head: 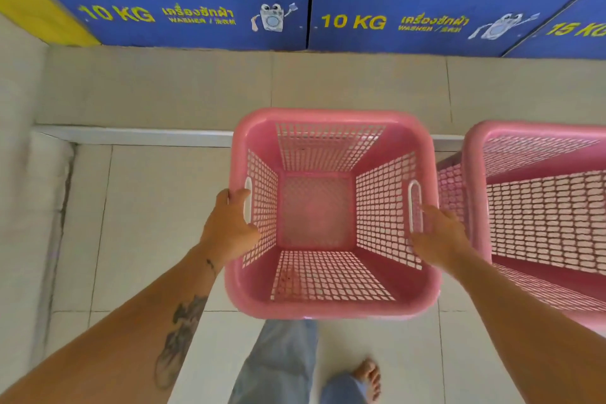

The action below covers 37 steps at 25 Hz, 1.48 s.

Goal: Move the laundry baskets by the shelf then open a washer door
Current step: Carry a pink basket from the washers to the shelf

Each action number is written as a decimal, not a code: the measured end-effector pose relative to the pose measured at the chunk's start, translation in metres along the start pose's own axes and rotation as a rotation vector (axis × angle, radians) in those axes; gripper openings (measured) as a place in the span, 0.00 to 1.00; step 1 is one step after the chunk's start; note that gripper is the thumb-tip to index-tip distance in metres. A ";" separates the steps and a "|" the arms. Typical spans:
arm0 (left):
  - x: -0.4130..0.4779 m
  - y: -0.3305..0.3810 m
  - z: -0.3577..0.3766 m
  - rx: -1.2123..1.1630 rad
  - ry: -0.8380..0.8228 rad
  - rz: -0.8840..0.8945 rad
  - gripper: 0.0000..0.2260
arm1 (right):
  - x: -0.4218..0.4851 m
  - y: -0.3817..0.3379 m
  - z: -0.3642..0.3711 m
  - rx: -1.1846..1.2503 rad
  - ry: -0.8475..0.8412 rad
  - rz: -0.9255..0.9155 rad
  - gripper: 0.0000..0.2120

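Observation:
An empty pink laundry basket (331, 308) with lattice walls is straight below me, held between both hands. My left hand (229, 226) grips its left rim at the handle slot. My right hand (439, 236) grips the right rim at the other handle slot. A second pink laundry basket (541, 207) stands close on the right, its rim almost touching the first; it is cut off by the frame edge. The washers' lower fronts (426, 20), blue panels marked 10 KG, line the far side. No washer door is in view.
A raised tiled step (196, 88) with a white edge runs in front of the washers. A white wall (19, 174) borders the left. My jeans leg and bare foot (370, 377) stand on the pale floor tiles below the basket.

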State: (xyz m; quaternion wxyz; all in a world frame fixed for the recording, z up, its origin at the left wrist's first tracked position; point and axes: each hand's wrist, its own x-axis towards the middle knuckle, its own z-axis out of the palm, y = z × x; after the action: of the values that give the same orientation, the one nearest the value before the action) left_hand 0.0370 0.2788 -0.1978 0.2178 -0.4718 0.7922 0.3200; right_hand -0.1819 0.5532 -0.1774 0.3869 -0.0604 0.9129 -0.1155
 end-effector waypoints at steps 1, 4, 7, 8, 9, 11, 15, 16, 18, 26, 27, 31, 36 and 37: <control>0.004 -0.002 0.001 -0.024 0.001 0.017 0.34 | 0.003 0.001 0.001 0.002 0.005 0.013 0.37; 0.002 -0.004 -0.002 -0.099 0.015 0.025 0.31 | 0.007 -0.002 -0.006 0.089 -0.015 0.037 0.34; -0.018 -0.011 -0.014 -0.171 0.098 -0.036 0.29 | 0.001 -0.015 -0.021 0.101 -0.020 0.030 0.30; -0.029 -0.013 -0.021 -0.196 0.134 -0.046 0.27 | -0.006 -0.022 -0.026 0.082 -0.023 -0.006 0.30; -0.043 -0.017 -0.029 -0.229 0.172 -0.051 0.26 | -0.013 -0.028 -0.030 0.077 -0.013 -0.054 0.29; -0.078 -0.024 -0.048 -0.320 0.254 -0.077 0.25 | -0.035 -0.044 -0.044 0.022 0.033 -0.203 0.28; -0.166 -0.036 -0.078 -0.355 0.439 -0.112 0.28 | -0.092 -0.075 -0.081 -0.066 0.121 -0.476 0.26; -0.191 -0.036 -0.083 -0.354 0.488 -0.119 0.27 | -0.112 -0.082 -0.089 -0.070 0.140 -0.538 0.26; -0.241 -0.035 -0.089 -0.372 0.605 -0.152 0.25 | -0.144 -0.090 -0.103 -0.066 0.193 -0.699 0.26; -0.487 -0.015 -0.048 -0.522 1.032 -0.405 0.23 | -0.277 -0.067 -0.129 -0.202 0.217 -1.230 0.31; -0.515 -0.019 -0.036 -0.539 1.067 -0.434 0.22 | -0.296 -0.064 -0.127 -0.218 0.219 -1.273 0.32; -0.620 -0.060 0.015 -0.511 1.187 -0.597 0.23 | -0.384 -0.062 -0.106 -0.311 0.164 -1.434 0.29; -0.763 -0.111 0.090 -0.547 1.293 -0.876 0.21 | -0.509 -0.043 -0.030 -0.381 0.033 -1.632 0.27; -0.792 -0.121 0.107 -0.555 1.316 -0.929 0.21 | -0.535 -0.035 -0.011 -0.392 -0.003 -1.669 0.27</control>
State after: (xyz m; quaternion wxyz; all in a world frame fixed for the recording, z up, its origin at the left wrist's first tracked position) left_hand 0.5136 0.7943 0.2032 -0.3016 -0.8751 0.3762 0.0413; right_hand 0.1821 0.6283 0.2098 0.1589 -0.7783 0.5727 -0.2025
